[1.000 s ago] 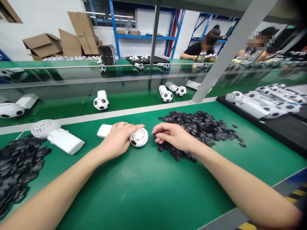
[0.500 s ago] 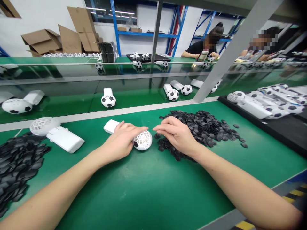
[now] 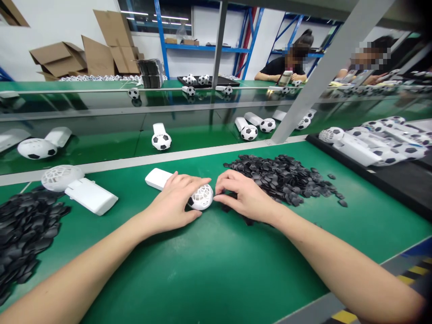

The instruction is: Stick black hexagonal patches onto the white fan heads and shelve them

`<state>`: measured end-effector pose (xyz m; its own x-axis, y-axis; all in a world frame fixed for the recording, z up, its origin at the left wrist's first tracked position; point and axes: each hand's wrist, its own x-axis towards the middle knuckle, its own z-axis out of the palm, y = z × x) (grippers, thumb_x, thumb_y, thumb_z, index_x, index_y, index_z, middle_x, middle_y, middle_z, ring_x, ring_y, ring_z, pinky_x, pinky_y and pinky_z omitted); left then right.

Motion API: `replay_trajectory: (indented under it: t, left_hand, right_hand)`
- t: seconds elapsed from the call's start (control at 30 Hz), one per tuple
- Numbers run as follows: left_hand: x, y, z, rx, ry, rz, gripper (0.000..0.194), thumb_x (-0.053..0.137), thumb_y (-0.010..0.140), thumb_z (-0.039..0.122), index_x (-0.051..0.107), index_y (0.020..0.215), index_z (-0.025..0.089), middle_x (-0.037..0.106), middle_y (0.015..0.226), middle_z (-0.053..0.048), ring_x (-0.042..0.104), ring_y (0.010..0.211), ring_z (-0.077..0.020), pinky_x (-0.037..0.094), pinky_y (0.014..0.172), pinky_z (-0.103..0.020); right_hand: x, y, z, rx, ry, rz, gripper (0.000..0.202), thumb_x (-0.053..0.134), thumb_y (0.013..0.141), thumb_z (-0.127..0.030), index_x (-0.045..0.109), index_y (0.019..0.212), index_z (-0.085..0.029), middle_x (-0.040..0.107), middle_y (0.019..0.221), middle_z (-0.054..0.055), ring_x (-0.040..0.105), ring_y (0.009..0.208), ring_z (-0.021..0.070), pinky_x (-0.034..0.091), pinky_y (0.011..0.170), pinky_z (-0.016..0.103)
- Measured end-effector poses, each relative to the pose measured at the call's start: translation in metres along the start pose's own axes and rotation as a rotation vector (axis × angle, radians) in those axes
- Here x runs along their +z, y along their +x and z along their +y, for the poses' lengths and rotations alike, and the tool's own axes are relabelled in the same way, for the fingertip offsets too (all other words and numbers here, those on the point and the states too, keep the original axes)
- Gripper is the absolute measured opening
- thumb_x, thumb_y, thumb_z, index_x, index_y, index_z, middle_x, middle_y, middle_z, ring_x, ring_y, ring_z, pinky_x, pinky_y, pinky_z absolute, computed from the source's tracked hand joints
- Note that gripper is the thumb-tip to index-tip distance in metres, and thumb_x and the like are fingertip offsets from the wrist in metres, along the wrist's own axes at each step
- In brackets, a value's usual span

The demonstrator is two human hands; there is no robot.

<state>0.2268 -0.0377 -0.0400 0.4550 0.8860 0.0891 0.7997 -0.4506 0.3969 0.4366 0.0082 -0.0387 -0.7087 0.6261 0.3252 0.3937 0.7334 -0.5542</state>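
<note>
A white handheld fan (image 3: pixel 203 196) with a football-shaped head and a slotted grille lies on the green bench. My left hand (image 3: pixel 178 195) is wrapped around its head from the left, thumb at the near side and fingers over the top. The fan's white handle (image 3: pixel 157 178) sticks out beyond that hand. At the right side of the head, my right hand (image 3: pixel 239 193) is closed with thumb and fingertips curled together against or very near it; whatever they may pinch is hidden. Behind and under the right hand spreads a pile of small black plates (image 3: pixel 280 175).
Another white fan (image 3: pixel 92 195) lies at left beside a second heap of black pieces (image 3: pixel 27 234). A black tray (image 3: pixel 398 180) with several fans stands at right. Beyond the bench edge, a conveyor (image 3: pixel 118 144) carries football-patterned fans. A slanted grey post (image 3: pixel 313 76) rises at right; people sit farther back.
My right hand's fingers have curled and come closer to the fan head. My left thumb has moved out along its near side. Fans on the conveyor have shifted right.
</note>
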Motion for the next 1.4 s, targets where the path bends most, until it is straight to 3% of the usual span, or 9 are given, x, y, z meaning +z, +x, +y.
replay_trajectory:
  t: [0.13, 0.23, 0.4, 0.6, 0.77, 0.93, 1.1, 1.27, 1.4]
  left_hand:
    - [0.0, 0.0, -0.001, 0.005, -0.003, 0.008, 0.062, 0.059, 0.072, 0.03, 0.036, 0.129, 0.03, 0.049, 0.126, -0.003, 0.04, 0.117, -0.0261, 0.013, 0.106, -0.052]
    - [0.001, 0.0, -0.001, 0.008, -0.001, 0.01, 0.062, 0.06, 0.071, 0.031, 0.037, 0.129, 0.029, 0.049, 0.126, -0.003, 0.04, 0.117, -0.0268, 0.014, 0.105, -0.053]
    - [0.0, 0.001, 0.001, 0.018, -0.005, 0.013, 0.06, 0.058, 0.072, 0.03, 0.038, 0.128, 0.029, 0.05, 0.125, -0.003, 0.04, 0.116, -0.0252, 0.014, 0.105, -0.051]
    - [-0.014, -0.006, 0.0, 0.013, -0.012, -0.066, 0.053, 0.056, 0.063, 0.016, 0.049, 0.114, 0.029, 0.056, 0.109, -0.001, 0.047, 0.104, -0.0251, 0.025, 0.099, -0.046]
    - [-0.022, -0.019, 0.003, -0.023, -0.05, -0.15, 0.054, 0.053, 0.06, 0.014, 0.049, 0.112, 0.028, 0.055, 0.106, -0.002, 0.046, 0.101, -0.025, 0.033, 0.092, -0.042]
    - [-0.013, -0.025, 0.009, -0.029, -0.023, -0.074, 0.051, 0.059, 0.061, 0.018, 0.049, 0.11, 0.025, 0.054, 0.102, -0.003, 0.044, 0.101, -0.0252, 0.025, 0.099, -0.047]
    - [-0.01, -0.027, 0.01, -0.023, -0.007, -0.026, 0.055, 0.069, 0.06, 0.033, 0.048, 0.111, 0.025, 0.054, 0.105, -0.003, 0.044, 0.103, -0.0251, 0.014, 0.106, -0.05]
    - [-0.013, -0.029, 0.01, 0.031, -0.014, -0.082, 0.053, 0.062, 0.065, 0.023, 0.046, 0.115, 0.027, 0.05, 0.118, -0.007, 0.037, 0.115, -0.0317, 0.01, 0.104, -0.062]
    - [-0.007, -0.033, 0.014, -0.186, 0.004, -0.052, 0.067, 0.052, 0.063, 0.005, 0.041, 0.123, 0.032, 0.025, 0.14, -0.009, 0.01, 0.131, -0.0406, 0.01, 0.098, -0.069]
  right_hand:
    - [-0.004, 0.0, -0.003, 0.116, 0.101, 0.021, 0.002, 0.057, 0.082, -0.019, 0.055, 0.083, -0.018, 0.058, 0.07, -0.002, 0.054, 0.062, 0.0108, 0.044, 0.06, 0.022]
    - [-0.005, -0.001, -0.009, 0.122, 0.17, -0.006, 0.013, 0.056, 0.082, -0.017, 0.055, 0.095, -0.019, 0.059, 0.072, -0.002, 0.055, 0.064, 0.0107, 0.044, 0.061, 0.021]
    - [0.0, 0.0, -0.01, 0.044, 0.054, 0.003, 0.009, 0.055, 0.082, -0.013, 0.062, 0.081, -0.018, 0.061, 0.078, 0.0, 0.056, 0.072, 0.0108, 0.043, 0.068, 0.021]
    - [-0.007, 0.003, 0.014, 0.173, -0.054, 0.144, 0.007, 0.058, 0.079, -0.015, 0.063, 0.076, -0.018, 0.062, 0.074, 0.0, 0.054, 0.067, 0.0115, 0.042, 0.063, 0.023]
    - [-0.004, 0.042, 0.017, 0.161, -0.089, -0.002, 0.008, 0.059, 0.079, -0.015, 0.065, 0.075, -0.018, 0.064, 0.075, 0.0, 0.056, 0.068, 0.0121, 0.042, 0.065, 0.023]
    - [0.04, 0.103, 0.008, -0.015, -0.133, -0.157, 0.014, 0.06, 0.079, -0.017, 0.067, 0.091, -0.017, 0.064, 0.088, 0.004, 0.057, 0.083, 0.015, 0.041, 0.076, 0.025]
    - [0.077, 0.126, 0.007, -0.103, -0.151, -0.243, 0.017, 0.052, 0.082, -0.012, 0.067, 0.09, -0.016, 0.061, 0.094, 0.008, 0.056, 0.087, 0.0172, 0.042, 0.075, 0.027]
    - [0.072, 0.138, 0.014, -0.039, -0.132, -0.334, 0.009, 0.057, 0.074, -0.009, 0.063, 0.078, -0.014, 0.062, 0.07, 0.002, 0.056, 0.063, 0.0117, 0.042, 0.057, 0.021]
    - [0.054, 0.135, 0.015, 0.015, -0.12, -0.358, 0.005, 0.06, 0.071, -0.011, 0.06, 0.074, -0.015, 0.059, 0.062, -0.002, 0.052, 0.056, 0.0104, 0.038, 0.051, 0.019]
